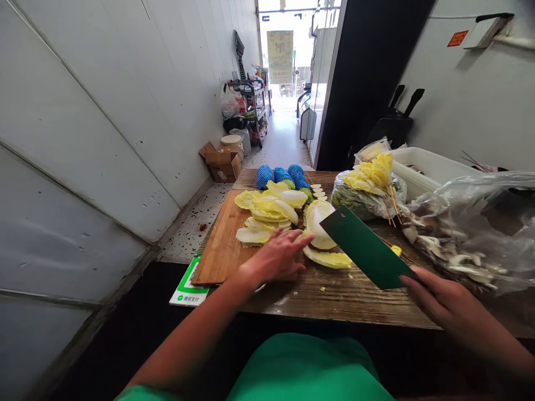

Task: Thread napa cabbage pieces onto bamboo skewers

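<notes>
My right hand (437,298) is wrapped round the handle of a cleaver (370,250), whose broad dark green blade points up and left above the table. Fingers apart, my left hand (282,256) reaches over the right edge of the wooden cutting board (223,250), close to the cabbage leaves. Pale yellow napa cabbage leaves (271,203) lie heaped on the board. One large leaf (320,223) rests to the right of my left hand, with a narrower leaf (328,258) below it. Whether my left fingertips touch a leaf I cannot tell.
Blue foam-netted vegetables (281,177) and white slices (318,192) sit at the table's back. To the right are skewered cabbage leaves (371,175), a white bin (430,167) and a plastic bag with mushrooms (463,256). A green-and-white payment sign (190,292) juts out at left.
</notes>
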Motion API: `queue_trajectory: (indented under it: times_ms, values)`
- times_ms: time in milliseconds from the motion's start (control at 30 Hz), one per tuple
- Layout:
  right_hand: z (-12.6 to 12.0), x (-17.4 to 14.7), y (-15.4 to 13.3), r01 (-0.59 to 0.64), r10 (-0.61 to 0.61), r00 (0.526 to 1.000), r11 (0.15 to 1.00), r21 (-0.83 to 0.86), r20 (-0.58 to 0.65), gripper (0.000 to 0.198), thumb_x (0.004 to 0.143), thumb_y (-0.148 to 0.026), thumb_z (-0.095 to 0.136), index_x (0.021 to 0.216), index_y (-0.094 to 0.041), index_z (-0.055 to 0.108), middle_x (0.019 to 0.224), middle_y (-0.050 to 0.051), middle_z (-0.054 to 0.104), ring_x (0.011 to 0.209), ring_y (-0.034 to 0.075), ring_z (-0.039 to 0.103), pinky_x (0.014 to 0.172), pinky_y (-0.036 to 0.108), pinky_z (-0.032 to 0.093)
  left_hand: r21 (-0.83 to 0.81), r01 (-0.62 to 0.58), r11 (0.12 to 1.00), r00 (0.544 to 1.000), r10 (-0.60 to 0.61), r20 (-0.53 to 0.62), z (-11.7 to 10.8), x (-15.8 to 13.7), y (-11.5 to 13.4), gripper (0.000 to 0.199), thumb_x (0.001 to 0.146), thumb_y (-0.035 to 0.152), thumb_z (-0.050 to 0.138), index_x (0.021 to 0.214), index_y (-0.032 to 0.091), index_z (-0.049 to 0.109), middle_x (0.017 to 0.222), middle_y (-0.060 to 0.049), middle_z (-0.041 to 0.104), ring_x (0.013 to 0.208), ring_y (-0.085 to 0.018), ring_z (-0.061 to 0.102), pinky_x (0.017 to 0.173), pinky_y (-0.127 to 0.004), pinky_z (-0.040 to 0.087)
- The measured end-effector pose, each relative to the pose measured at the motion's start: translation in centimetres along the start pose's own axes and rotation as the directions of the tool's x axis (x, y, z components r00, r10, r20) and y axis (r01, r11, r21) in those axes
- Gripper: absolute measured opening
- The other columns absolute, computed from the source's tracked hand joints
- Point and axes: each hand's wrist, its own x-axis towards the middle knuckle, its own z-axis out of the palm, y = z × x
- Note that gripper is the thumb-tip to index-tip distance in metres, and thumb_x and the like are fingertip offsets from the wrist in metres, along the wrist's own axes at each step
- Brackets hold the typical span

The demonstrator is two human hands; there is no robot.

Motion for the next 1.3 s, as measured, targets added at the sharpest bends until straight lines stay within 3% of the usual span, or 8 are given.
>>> queue_trajectory:
  times_ms: [100, 167, 300, 467, 633, 833, 1100, 1300]
  values:
    - [0.7, 0.0, 0.3, -0.007, 0.007, 1.000, 1.000, 0.008, 0.000, 0.035, 0.089, -0.047, 0.035, 0.068, -0.022, 0.048, 0.054, 0.000, 0.048, 0.046, 0.014, 0.047, 0.046, 0.024, 0.039, 0.055, 0.159, 0.986, 0.984, -0.154, -0.087, -1.2, -3.2, -3.7, 0.034, 0.084, 0.025, 0.050, 0.117, 0.022, 0.053, 0.118, -0.009, 0.059, 0.106, -0.020, 0.055, 0.089, -0.034, 0.044]
    - [1.1, 0.3, 0.0, 0.007, -0.007, 1.000, 1.000, -0.008, 0.004, 0.032, 0.090, -0.043, 0.035, 0.072, -0.022, 0.049, 0.055, -0.001, 0.049, 0.047, 0.014, 0.048, 0.047, 0.024, 0.039, 0.102, 0.224, 0.969, 0.972, -0.214, -0.101, -1.1, -5.3, -6.1, 0.030, 0.080, 0.018, 0.051, 0.110, 0.018, 0.057, 0.116, -0.013, 0.059, 0.107, -0.025, 0.054, 0.090, -0.041, 0.042]
    - [1.8, 1.9, -2.2, 0.098, -0.095, 0.994, 0.993, -0.070, 0.047, 0.026, 0.092, -0.036, 0.034, 0.077, -0.021, 0.050, 0.059, 0.001, 0.054, 0.051, 0.015, 0.051, 0.051, 0.026, 0.038, 0.190, 0.292, 0.937, 0.955, -0.276, -0.110, -0.5, -7.6, -8.7, 0.028, 0.081, 0.013, 0.048, 0.105, 0.020, 0.060, 0.121, -0.012, 0.057, 0.103, -0.022, 0.057, 0.087, -0.038, 0.046]
    - [2.4, 4.2, -6.9, 0.197, -0.176, 0.976, 0.966, -0.169, 0.130, 0.026, 0.095, -0.029, 0.031, 0.076, -0.021, 0.047, 0.064, 0.001, 0.058, 0.058, 0.016, 0.056, 0.056, 0.026, 0.036, 0.278, 0.291, 0.916, 0.922, -0.191, -0.336, -0.7, -10.6, -7.3, 0.021, 0.084, 0.014, 0.048, 0.095, 0.020, 0.066, 0.117, -0.013, 0.058, 0.110, -0.025, 0.051, 0.090, -0.044, 0.044]
    - [4.2, 7.0, -12.0, 0.358, -0.257, 0.914, 0.875, -0.327, 0.312, 0.021, 0.093, -0.024, 0.036, 0.084, -0.018, 0.053, 0.071, 0.004, 0.066, 0.060, 0.018, 0.062, 0.049, 0.025, 0.033, 0.318, 0.093, 0.943, 0.955, 0.006, -0.296, 0.6, -14.2, -4.4, 0.027, 0.086, 0.014, 0.045, 0.108, 0.018, 0.061, 0.101, -0.010, 0.066, 0.097, -0.024, 0.057, 0.080, -0.039, 0.050]
    - [5.9, 9.7, -16.8, 0.531, -0.318, 0.820, 0.733, -0.425, 0.476, 0.016, 0.085, -0.008, 0.044, 0.093, -0.014, 0.055, 0.075, 0.007, 0.069, 0.068, 0.021, 0.067, 0.045, 0.025, 0.032, 0.190, 0.128, 0.973, 0.902, -0.035, -0.430, 2.3, -14.7, -3.7, 0.027, 0.086, 0.013, 0.045, 0.109, 0.014, 0.059, 0.099, -0.011, 0.067, 0.099, -0.024, 0.055, 0.082, -0.039, 0.050]
    - [5.5, 10.5, -18.1, 0.536, -0.251, 0.793, 0.720, -0.440, 0.555, 0.022, 0.083, -0.006, 0.043, 0.100, -0.014, 0.056, 0.079, 0.008, 0.070, 0.072, 0.024, 0.068, 0.049, 0.026, 0.039, 0.171, 0.125, 0.977, 0.893, -0.036, -0.448, 2.0, -14.5, -3.7, 0.023, 0.086, 0.015, 0.046, 0.102, 0.013, 0.063, 0.096, -0.011, 0.068, 0.097, -0.025, 0.055, 0.078, -0.040, 0.052]
    - [6.0, 11.2, -18.1, 0.593, -0.305, 0.754, 0.696, -0.404, 0.582, 0.016, 0.088, -0.014, 0.041, 0.095, -0.013, 0.056, 0.079, 0.010, 0.069, 0.074, 0.024, 0.068, 0.051, 0.025, 0.043, 0.125, 0.119, 0.985, 0.906, -0.057, -0.419, 2.4, -14.5, -3.9, 0.024, 0.084, 0.013, 0.048, 0.104, 0.012, 0.061, 0.097, -0.011, 0.066, 0.098, -0.026, 0.053, 0.079, -0.041, 0.052]
